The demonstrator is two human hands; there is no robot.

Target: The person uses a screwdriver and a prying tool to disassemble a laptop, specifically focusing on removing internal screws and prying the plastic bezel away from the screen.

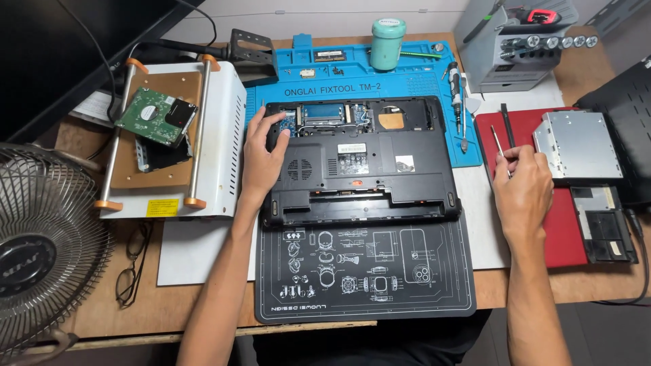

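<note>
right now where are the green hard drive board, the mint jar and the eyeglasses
green hard drive board (154, 115): head view, middle of the circuit board face
mint jar (388, 46): head view, side wall below the lid
eyeglasses (132, 263): head view, on the frame between the two lenses

Matt black plastic on the laptop underside (359, 179), bare green circuit board in its opened bays. Soft matt blue rubber for the repair mat (468, 146). Brushed grey metal on the optical drive (576, 144), over a smooth red mat (566, 230). Thin shiny steel shaft of the tool (498, 144). Worn wood for the tabletop (169, 308).
</note>
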